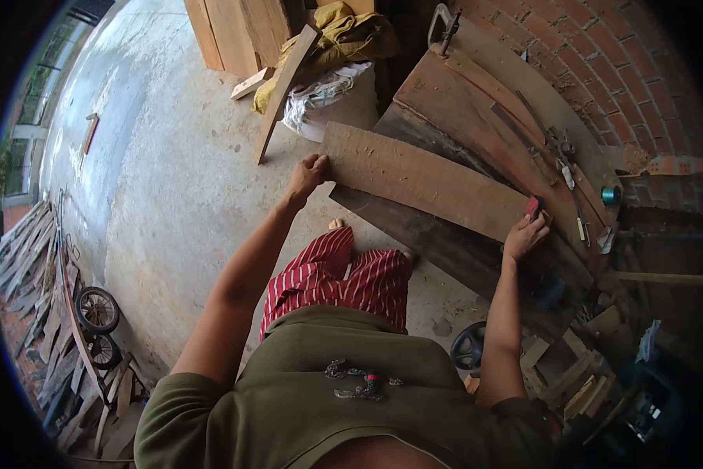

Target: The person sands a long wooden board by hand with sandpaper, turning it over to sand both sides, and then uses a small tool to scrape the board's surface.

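Note:
A long wooden board [422,176] lies slanted over the dark workbench [414,219], with shavings on its upper face. My left hand [310,173] is closed on the board's left end, fingers wrapped over the edge. At the board's right end is my right hand [528,233], its fingers closed around a small red object [533,207]. Behind the board, a reddish-brown plank [445,90] rests on the bench, with a clamp [445,30] at its far end.
Pliers and other hand tools [562,148] lie at the bench's right, near a teal spool [611,195]. A white sack [328,98] and a leaning curved wooden piece [285,94] stand beyond the board. Scrap wood [574,371] and wheels [97,310] are on the floor.

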`<state>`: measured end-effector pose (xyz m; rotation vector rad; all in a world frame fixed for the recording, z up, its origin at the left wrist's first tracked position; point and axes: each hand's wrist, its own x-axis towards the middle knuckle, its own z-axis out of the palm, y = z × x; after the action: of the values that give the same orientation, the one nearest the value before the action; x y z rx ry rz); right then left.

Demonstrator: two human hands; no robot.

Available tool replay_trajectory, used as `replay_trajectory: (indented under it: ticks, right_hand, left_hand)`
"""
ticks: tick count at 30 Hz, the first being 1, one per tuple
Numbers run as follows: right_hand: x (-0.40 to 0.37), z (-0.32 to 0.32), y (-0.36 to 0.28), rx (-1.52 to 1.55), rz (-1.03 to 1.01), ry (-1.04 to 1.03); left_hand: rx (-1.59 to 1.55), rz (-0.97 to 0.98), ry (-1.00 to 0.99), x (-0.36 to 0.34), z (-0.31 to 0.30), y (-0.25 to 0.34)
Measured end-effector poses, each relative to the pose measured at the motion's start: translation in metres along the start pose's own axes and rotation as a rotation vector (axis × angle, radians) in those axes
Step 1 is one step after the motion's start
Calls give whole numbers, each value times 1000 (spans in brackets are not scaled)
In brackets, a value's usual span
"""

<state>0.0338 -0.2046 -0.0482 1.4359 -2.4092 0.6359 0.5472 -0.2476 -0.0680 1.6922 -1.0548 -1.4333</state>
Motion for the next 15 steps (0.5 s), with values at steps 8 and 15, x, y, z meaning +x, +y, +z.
replay_trajectory:
  ticks: [8, 15]
  right_hand:
    - [-104, -7, -216, 363, -29, -79]
    - [-172, -9, -369, 960, -407, -534]
  left_hand:
    - [66, -49, 4, -35, -32, -2]
    - [-69, -184, -90, -23, -65, -16]
